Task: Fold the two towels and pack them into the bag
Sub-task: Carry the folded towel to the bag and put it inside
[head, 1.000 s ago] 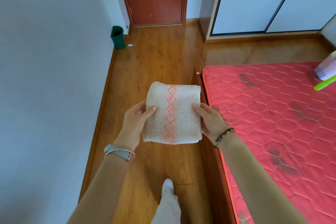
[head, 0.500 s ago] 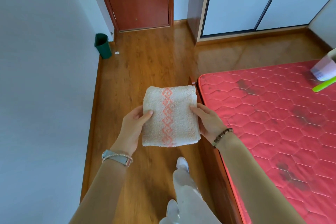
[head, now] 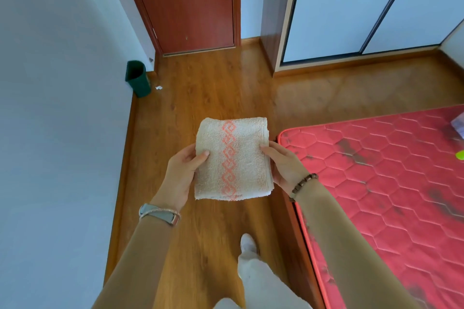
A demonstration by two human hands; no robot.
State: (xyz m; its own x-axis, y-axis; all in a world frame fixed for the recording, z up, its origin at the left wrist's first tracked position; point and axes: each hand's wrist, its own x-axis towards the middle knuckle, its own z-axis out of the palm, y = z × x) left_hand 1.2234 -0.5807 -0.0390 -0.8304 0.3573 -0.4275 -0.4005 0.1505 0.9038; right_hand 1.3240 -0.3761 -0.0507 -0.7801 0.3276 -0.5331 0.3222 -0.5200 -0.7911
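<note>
Cream folded towel (head: 232, 158) pinched between left hand (head: 181, 175) and right hand (head: 285, 167).

I count one folded towel (head: 232, 158) and two hands on it, my left hand (head: 179, 178) and my right hand (head: 285, 169). Around me stand one green bin (head: 137, 80), one red mattress (head: 389, 183) and one wooden door (head: 190, 2).

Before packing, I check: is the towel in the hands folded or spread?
Folded. The towel is a compact rectangle with layered edges at its bottom, held between the left hand and right hand.
</note>
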